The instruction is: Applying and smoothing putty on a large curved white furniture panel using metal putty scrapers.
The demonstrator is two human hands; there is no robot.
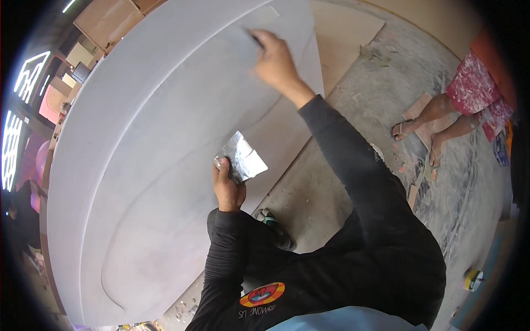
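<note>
head view, looking down: the left hand is closed on the edge of a shiny metal plate – its face partly bright white – held over a large, pale curved panel. the right hand, motion-blurred, curls around a dark-handled tool near the panel's far end – contact cannot be told. at right, a person's sandalled feet rest on the stained floor.

Free at eight o'clock, blocked at seven
From the right hand, the pale panel lies open; the metal plate obstructs.
</note>
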